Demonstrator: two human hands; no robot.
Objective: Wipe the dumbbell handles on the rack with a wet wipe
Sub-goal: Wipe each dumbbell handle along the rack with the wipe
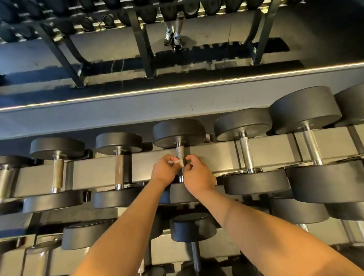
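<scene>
— Where were the hands?
— The left hand and right hand each pinched an end of the wet wipe, laid across the middle dumbbell's handle on the rack.
— And its long axis?
— Straight away from the person, far head toward the grey ledge.

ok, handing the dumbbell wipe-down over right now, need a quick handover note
Left hand: pinches one end of the wet wipe.
Right hand: fingers curled at the wipe's other end, apparently pinching it too.
Things: the wipe is held across the knurled handle of the middle top-row dumbbell on the rack.
Done: cannot tell which handles are already wiped.
Left: at least this handle; check the brownish handle to the left, the chrome handle to the right, and the lower-row dumbbells.
</scene>
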